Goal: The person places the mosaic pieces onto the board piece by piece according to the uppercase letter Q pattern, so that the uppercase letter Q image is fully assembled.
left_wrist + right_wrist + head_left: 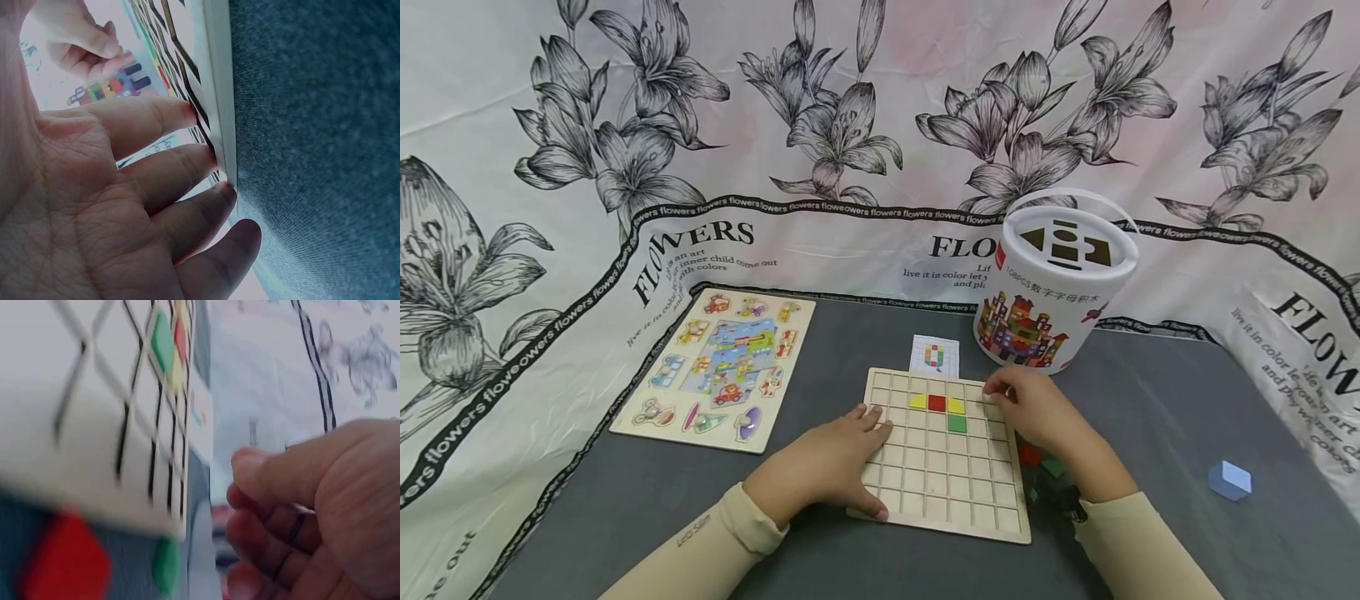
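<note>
Head cam: wooden grid board [936,483] lies flat mid-tabletop [842,358]. Prob light n stiff, thin sheet, so imo hold it by the edges; the tiles [937,403] look smooth n might slide a bit, best pinched by their sides. L hand [829,462] has fingers spread, tips on the board's left side, thumb at the near-left corner. R hand [1043,412] is by the far-right corner, thumb n index tips together. Looks-wise: pale bare wood w/ square cells, a red tile btwn two yellow pieces [918,402] (half-squares, I think), plus a green tile [957,423] under the right one. Pattern card [934,357] by the far edge, bucket [1052,283] beyond the R hand, loose blocks [1052,467] by the right edge. L wrist cam: fingers slightly bent, small gaps btwn them, some tips touching the board's edge, nothing pinched afaict. R wrist cam: thumb tip against the curled index, other fingers curled too; can't tell if smth tiny's hidden in there. Board corner's near, blocks blurry.
</note>
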